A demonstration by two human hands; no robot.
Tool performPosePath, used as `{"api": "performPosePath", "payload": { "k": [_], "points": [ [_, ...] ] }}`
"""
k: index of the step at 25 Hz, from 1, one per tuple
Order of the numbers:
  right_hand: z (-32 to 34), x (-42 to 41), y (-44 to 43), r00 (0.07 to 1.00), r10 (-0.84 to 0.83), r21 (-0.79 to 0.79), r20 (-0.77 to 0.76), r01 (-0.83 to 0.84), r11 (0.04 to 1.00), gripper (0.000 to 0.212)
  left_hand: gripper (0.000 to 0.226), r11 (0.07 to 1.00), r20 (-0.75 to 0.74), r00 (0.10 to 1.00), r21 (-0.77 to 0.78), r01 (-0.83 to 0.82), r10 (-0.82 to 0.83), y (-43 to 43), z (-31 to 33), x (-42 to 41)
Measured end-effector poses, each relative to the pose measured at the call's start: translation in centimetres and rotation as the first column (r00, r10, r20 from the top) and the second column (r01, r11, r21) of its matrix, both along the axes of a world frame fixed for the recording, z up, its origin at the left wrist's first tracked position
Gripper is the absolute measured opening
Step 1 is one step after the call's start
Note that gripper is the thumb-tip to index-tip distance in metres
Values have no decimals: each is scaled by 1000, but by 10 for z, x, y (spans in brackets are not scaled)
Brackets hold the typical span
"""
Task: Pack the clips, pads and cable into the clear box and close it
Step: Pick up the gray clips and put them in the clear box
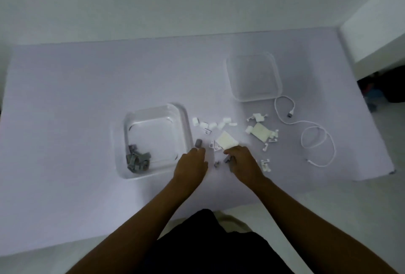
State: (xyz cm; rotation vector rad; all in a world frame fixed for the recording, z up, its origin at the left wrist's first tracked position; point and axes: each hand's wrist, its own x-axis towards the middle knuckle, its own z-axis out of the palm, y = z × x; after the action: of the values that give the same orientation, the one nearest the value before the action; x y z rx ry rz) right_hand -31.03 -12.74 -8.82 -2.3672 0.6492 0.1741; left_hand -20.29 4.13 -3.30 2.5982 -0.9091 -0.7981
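A clear box stands open on the table, with several grey clips heaped in its near left corner. Just right of the box, my left hand reaches with its fingertips to a loose grey clip. My right hand is curled over another grey clip, fingers closed on it. Between the hands lies a small grey clip. White clips and two pale pads are scattered to the right. A white cable curls at the far right.
The clear lid lies flat at the back right, beyond the cable. More white clips sit near my right wrist. The table's right edge drops off close to the cable. A wall runs behind the table.
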Motion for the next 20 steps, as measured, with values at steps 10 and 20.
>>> {"api": "performPosePath", "payload": {
  "k": [10,20],
  "points": [
    [-38,-23,-23,954,295,10,59,-296,955,26,11,979,6,982,77,-186,187,-16,-48,-52],
    [15,-11,-53,836,-463,913,-293,388,123,25,26,397,-846,125,108,-912,519,-28,-33,-39]
  ]
}}
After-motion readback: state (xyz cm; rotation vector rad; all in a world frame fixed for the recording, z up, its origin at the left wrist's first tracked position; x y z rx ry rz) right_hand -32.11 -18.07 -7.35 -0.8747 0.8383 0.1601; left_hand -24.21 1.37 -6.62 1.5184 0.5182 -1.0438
